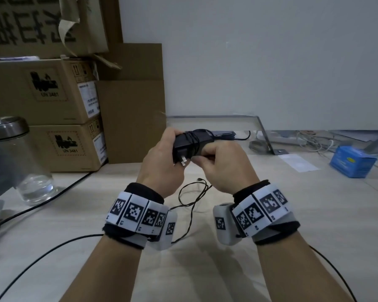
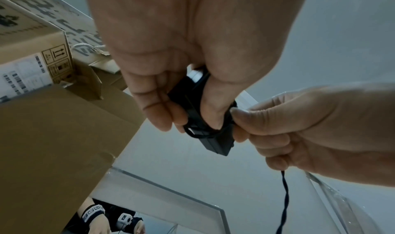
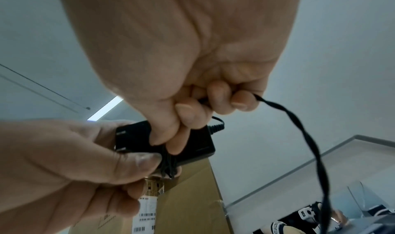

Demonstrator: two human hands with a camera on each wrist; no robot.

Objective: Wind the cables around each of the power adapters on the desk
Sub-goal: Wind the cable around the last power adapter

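Two hands hold a black power adapter up above the worktop, with its cable partly wound around it.

The left hand [image 1: 159,158] grips the power adapter [image 1: 189,143] with fingers curled around one end, and the metal plug pins stick out toward the person. A few loops of the thin black cable [image 1: 192,201] already go around the middle of the adapter. The right hand [image 1: 225,168] has its fingers curled around the cable and pinches it right beside the loops. The rest of the cable hangs down from this hand and lies in loose curls on the pale worktop [image 1: 271,214], between the two wrists. Brown cardboard boxes [image 1: 52,101] are stacked at the back left, a glass jar [image 1: 20,162] with a metal lid stands near them, and a blue box [image 1: 352,162] sits far to the right.
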